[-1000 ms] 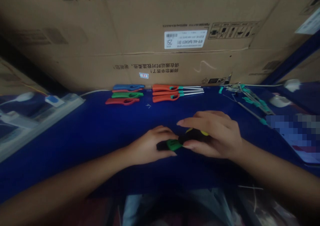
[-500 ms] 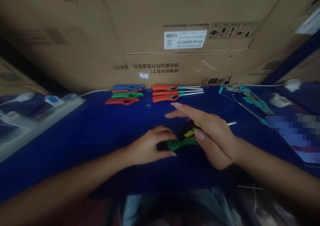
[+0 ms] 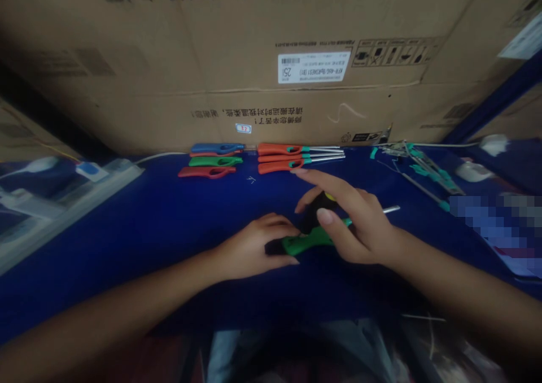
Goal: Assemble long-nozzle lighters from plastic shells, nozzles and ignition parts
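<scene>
My left hand (image 3: 258, 250) is closed around the black end of a green long-nosed lighter (image 3: 311, 242), which lies slantwise above the blue table with its metal tube pointing right. A black-and-yellow screwdriver (image 3: 314, 210) stands over the lighter's body, its tip hidden. My right hand (image 3: 359, 219) has thumb and fingers around the screwdriver's handle, with the index finger stretched forward. Behind the hands lie several orange lighters (image 3: 279, 165) with metal tubes. Left of them are blue, green and red lighter handles (image 3: 207, 172) without visible tubes.
A large cardboard box (image 3: 237, 61) walls off the back of the blue table (image 3: 169, 213). Several metal rods with teal parts (image 3: 432, 168) lie at right, by white objects. A clear-edged tray (image 3: 101, 196) stands left. Tiny pale bits (image 3: 251, 179) lie near the handles.
My right hand has shifted slightly, its thumb moving up and left and its fingers curling differently around the screwdriver handle. My left hand and the green lighter stay in place.
</scene>
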`<state>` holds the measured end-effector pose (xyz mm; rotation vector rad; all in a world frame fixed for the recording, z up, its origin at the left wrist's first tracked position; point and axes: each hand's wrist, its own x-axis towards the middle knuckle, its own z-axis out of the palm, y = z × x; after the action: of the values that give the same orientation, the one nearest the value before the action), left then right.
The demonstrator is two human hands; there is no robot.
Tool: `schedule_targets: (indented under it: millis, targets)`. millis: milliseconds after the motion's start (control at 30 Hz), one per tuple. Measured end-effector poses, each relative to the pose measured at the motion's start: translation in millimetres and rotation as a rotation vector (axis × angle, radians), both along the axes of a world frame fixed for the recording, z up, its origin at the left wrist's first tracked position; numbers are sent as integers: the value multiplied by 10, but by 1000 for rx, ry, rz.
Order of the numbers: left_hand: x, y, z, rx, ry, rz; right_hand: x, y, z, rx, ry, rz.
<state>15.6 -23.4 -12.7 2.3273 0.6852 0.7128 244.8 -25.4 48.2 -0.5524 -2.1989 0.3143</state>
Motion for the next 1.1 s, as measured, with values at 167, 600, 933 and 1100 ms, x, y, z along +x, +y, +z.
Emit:
schedule_targets:
  millis: [167,600,933,1100]
  targets:
    - [3,2,-8,8,-1,1,7,13,2,-172,17,88]
    - [0,-1,-12,21,6,9,-10,0,21,-7,120,23]
    - [2,-3,-3,13,23,7,-36,58,-2,-154,152,142]
    - [4,-5,-5,6,25,13,-7,22,32,52,90,8]
